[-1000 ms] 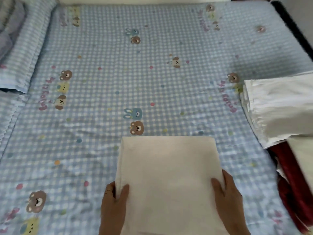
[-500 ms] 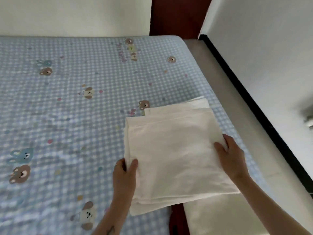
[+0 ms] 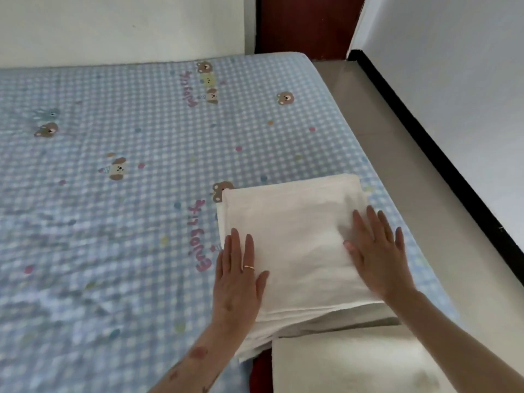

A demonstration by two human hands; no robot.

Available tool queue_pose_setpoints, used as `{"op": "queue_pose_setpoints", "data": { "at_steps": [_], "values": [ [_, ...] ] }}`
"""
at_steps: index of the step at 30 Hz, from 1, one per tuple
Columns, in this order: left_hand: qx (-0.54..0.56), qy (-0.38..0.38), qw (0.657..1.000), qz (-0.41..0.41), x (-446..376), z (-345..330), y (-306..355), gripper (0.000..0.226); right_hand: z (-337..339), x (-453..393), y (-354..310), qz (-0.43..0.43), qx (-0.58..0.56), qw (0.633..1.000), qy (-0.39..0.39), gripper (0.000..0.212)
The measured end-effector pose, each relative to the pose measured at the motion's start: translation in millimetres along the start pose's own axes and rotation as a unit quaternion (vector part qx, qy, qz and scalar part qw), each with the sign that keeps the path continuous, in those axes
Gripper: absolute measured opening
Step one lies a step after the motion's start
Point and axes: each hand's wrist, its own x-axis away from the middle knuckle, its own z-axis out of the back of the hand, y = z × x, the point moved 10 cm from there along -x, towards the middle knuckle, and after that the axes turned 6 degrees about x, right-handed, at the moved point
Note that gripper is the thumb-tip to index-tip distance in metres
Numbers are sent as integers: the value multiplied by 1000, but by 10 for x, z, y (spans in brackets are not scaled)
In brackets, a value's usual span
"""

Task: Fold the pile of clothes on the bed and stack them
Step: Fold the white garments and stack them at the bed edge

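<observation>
Both hands lie flat, fingers straight and holding nothing, on the folded white cloth (image 3: 297, 245): left hand (image 3: 238, 276) at its 8 o'clock edge, right hand (image 3: 377, 251) at 3 o'clock. The cloth tops a white stack (image 3: 317, 321) near the bed (image 3: 127, 222)'s right edge; open bedsheet spreads toward 9 o'clock.

Soft even daylight, mild motion blur, wide-angle edge distortion

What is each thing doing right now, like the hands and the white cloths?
Left hand: open, flat on the top cloth's left edge.
Right hand: open, flat on the top cloth.
Top cloth: folded, lying on the stack.
Stack: white layers, piled near the bed's right edge.
Bed: covered by a checked sheet.
</observation>
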Motion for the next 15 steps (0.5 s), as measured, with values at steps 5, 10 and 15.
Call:
{"op": "queue_pose_setpoints", "data": {
  "at_steps": [5, 10, 15],
  "values": [
    [-51, -78, 996, -4, -163, -620, -103, 84, -534, -10, -28, 40, 23, 995, -87, 71],
    [-100, -131, 986, -11, -235, -1028, -303, 87, -900, -129, -34, 18, -15, 995, -102, 72],
    [-121, -150, 979, 71, -247, -703, 117, 73, -811, -130, 15, 30, -11, 986, -164, 75]
  ]
}}
